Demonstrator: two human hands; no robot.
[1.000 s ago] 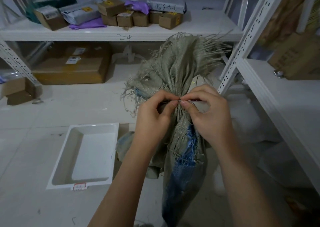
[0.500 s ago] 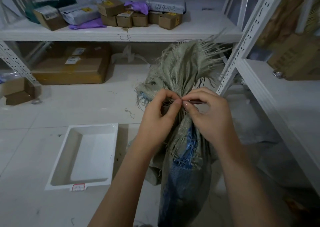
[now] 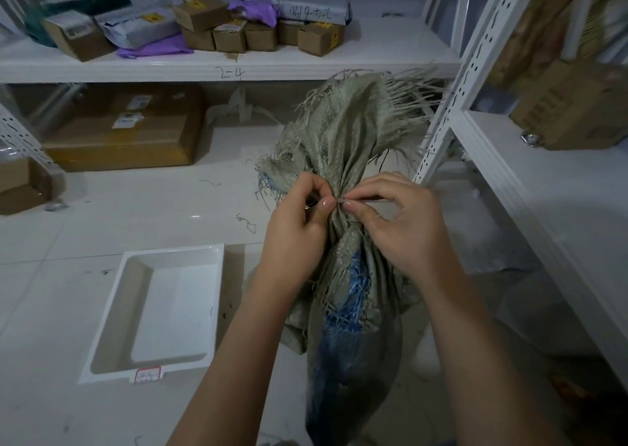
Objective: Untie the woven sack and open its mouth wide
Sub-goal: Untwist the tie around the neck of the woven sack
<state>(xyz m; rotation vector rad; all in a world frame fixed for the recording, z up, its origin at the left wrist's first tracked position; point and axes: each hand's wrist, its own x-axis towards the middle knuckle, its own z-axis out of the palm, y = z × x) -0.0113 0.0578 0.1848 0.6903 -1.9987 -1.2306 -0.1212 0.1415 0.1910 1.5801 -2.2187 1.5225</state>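
**Both hands at the neck of the sack, the tie not yet off**

The shelves (image 3: 238, 68) run along the back wall and down the right side, holding cardboard boxes (image 3: 122, 129) and small parcels. On the pale tiled floor (image 3: 153, 214) a white plastic tray (image 3: 112, 350) lies to the left, well apart from the work.

The woven sack (image 3: 350, 371) stands on the floor in front of the person, between the tray and the right-hand shelves. Its neck is gathered tight, and above the pinch the frayed mouth (image 3: 356, 116) fans out in loose grey strands. Blue threads show through the weave lower down.

The left hand (image 3: 295, 238) and the right hand (image 3: 404, 228) meet at the neck, one on each side. The left hand's thumb and forefinger are pinched together at the bunched cloth, and the right hand's pinch something thin and pale there, most likely the end of the tie (image 3: 341, 201). The tie is too small to make out clearly, so how it is knotted cannot be told.

The step in hand looks like the untying itself, early in the task, since the mouth is closed below the fringe. The next move probably calls for working the tie loose with the fingertips while the other hand holds the neck. Only once it is free can the hands part the rim and spread it wide. The loose strands could easily snag or be mistaken for the tie.
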